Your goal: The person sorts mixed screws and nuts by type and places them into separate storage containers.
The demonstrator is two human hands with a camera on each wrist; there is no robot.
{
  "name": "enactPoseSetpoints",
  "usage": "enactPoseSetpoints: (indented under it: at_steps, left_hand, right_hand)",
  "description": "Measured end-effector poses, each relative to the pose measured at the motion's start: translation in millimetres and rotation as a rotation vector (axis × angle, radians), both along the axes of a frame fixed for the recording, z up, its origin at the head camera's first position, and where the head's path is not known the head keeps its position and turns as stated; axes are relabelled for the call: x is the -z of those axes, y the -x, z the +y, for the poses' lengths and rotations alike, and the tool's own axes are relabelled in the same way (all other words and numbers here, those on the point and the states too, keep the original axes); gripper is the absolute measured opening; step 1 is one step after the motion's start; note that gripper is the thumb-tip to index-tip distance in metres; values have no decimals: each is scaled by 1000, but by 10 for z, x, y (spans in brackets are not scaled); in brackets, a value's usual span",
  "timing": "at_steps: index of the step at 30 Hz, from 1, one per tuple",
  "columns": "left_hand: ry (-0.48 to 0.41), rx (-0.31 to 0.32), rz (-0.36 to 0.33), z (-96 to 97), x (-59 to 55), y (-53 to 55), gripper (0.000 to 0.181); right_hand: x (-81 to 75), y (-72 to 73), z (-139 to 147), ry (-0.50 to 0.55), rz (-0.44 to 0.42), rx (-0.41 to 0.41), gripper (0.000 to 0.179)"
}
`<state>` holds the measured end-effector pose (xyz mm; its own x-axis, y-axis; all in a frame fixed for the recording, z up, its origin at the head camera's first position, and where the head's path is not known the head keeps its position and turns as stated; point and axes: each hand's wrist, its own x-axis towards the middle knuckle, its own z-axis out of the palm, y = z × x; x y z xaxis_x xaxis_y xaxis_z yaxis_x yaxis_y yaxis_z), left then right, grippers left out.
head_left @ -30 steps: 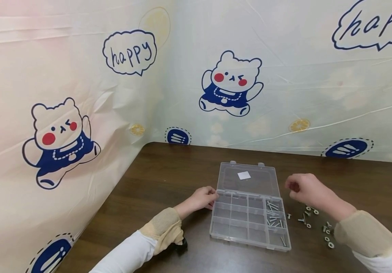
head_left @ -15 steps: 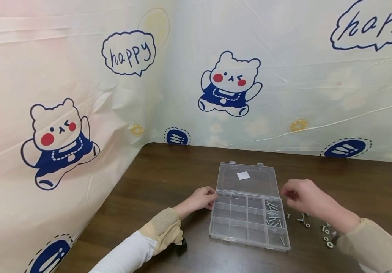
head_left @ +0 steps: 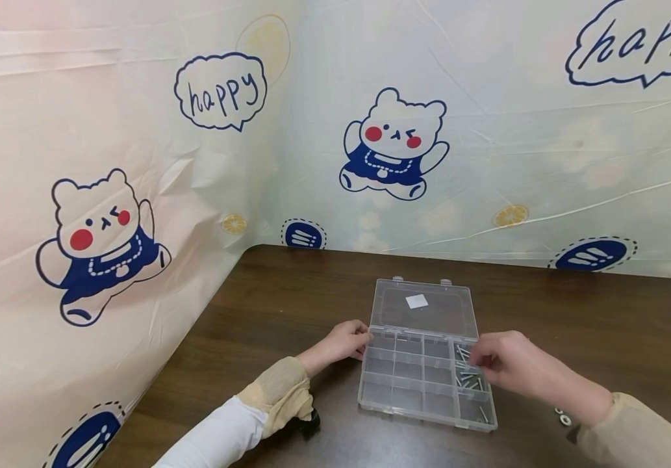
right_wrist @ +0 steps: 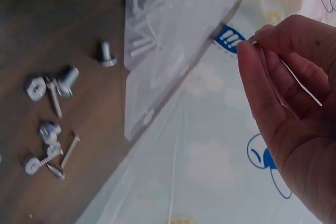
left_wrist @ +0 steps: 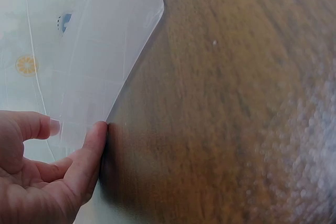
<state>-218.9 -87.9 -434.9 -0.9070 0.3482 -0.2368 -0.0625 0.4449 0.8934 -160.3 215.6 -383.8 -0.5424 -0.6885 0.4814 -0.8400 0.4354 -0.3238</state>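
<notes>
A clear plastic compartment box (head_left: 408,394) lies on the table, its lid (head_left: 390,313) folded back. Screws (head_left: 468,383) fill part of the right-hand column of compartments. At the box's left edge, my left hand (head_left: 342,340) grips the side near the hinge; thumb and a finger meet the plastic in the left wrist view. My right hand (head_left: 513,364) is over the right column, overlapping its upper compartments. Between its thumb and index finger it pinches a small metal piece (right_wrist: 254,42), mostly hidden by the fingertips; I cannot tell its kind.
Loose bolts (right_wrist: 106,53), a hex nut (right_wrist: 35,88) and several small screws (right_wrist: 69,150) lie on the table right of the box. White washers (head_left: 565,420) show beside the right forearm. A printed cloth (head_left: 288,162) hangs behind the table (head_left: 288,279).
My right hand has moved left and toward me, from beside the box to over its right compartments. Its forearm now hides most of the loose hardware. The left hand stays at the box edge.
</notes>
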Motion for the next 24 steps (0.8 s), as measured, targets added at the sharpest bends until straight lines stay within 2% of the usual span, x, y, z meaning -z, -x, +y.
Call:
enactPoseSetpoints:
  at_steps: [4,9,15,17,20,22,24]
  left_hand:
    - [0,1,0,-1,1,-3,23]
    - [-2,1,2,3,1,0,22]
    - [7,-6,5,9,-7,-3,23]
    - [13,-5,4,7,-11,-9,23]
    - [14,-5,-2,7,-21,-20,23]
    - [8,-4,-8,5,-35,-23,23]
    - [6,-6,-9,4,-44,-26,23]
  right_hand:
    - [85,-39,-14,16,-12,-44,34]
    - [150,-81,-9,-5,-72,-63,32]
    - [171,-113,10,-52,-173,-82,26]
    - [151,-114,25,-56,-169,-78,25]
    - [62,-94,75,-52,-106,-30,26]
    - [-29,-71,130,-55,-75,44,27]
    - [-131,-51,188,-82,-80,128,26]
